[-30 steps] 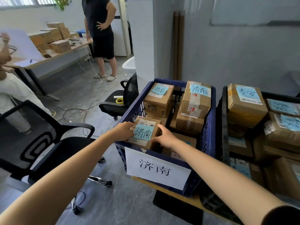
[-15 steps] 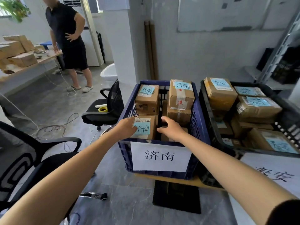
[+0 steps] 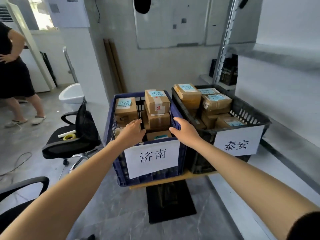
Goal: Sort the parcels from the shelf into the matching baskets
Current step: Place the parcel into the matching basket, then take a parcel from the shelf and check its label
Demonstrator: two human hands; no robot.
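Parcels (image 3: 126,110) are sitting stacked in the blue basket (image 3: 119,163), small taped cardboard cartons with pale blue notes (image 3: 156,93) on top; one low box (image 3: 158,135) is lying at the basket's 6 o'clock side, showing between the two hands. They are looking stiff-walled and dry, and probably light enough for one hand though steadier with two. The cardboard is likely giving good friction, while the tape strips (image 3: 158,105) are likely slicker. I am judging the best hold to be palms on two opposite side faces, fingers hooking under the bottom edge and keeping off the notes. The left hand (image 3: 132,132) is hovering over the basket's 8 o'clock corner, fingers loosely extended and holding nothing; whether it is touching a parcel beneath I cannot tell. The right hand (image 3: 186,133) is hovering over the 4 o'clock rim, fingers spread and relaxed, likewise gripping nothing. At 3 o'clock of the blue basket a black basket (image 3: 242,111) is holding more parcels, and at 9 o'clock a chair (image 3: 74,142) is carrying a tape roll (image 3: 69,136).
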